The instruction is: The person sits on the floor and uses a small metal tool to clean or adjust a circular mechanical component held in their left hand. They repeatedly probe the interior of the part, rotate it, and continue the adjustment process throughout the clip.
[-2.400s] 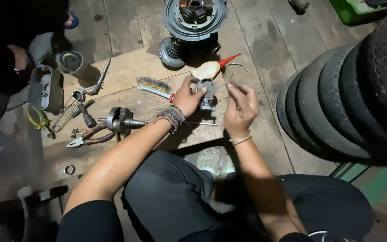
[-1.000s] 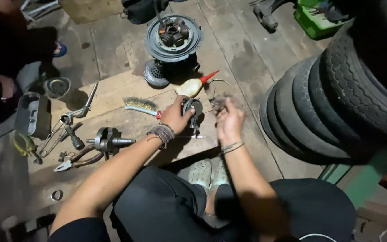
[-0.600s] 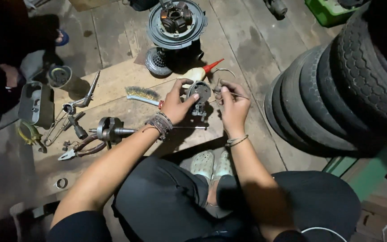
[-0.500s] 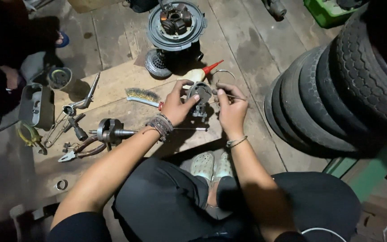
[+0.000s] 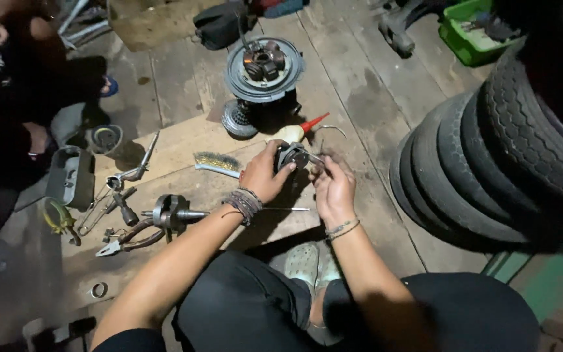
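The small dark metal part (image 5: 292,156) was up off the floor, held between both hands just above the wooden board (image 5: 184,146). Left hand (image 5: 263,175) had its fingers clenched around the part's left side, gripping it firmly. Right hand (image 5: 333,189) was right up against the other side, fingers pinched on a thin wire (image 5: 326,145) sticking off the part.

Just behind the part lay an oil bottle (image 5: 298,130) with a red nozzle, and a wire brush (image 5: 216,163) sat to the left of the left hand. Further left on the board were a crankshaft (image 5: 169,214), pliers (image 5: 125,238) and a few other hand tools. A round engine plate (image 5: 263,68) sat further back on the plank floor (image 5: 360,98). A stack of tyres (image 5: 490,163) leaned along the right side. Another person (image 5: 14,98) was crouched at the far left edge, well apart from the work.
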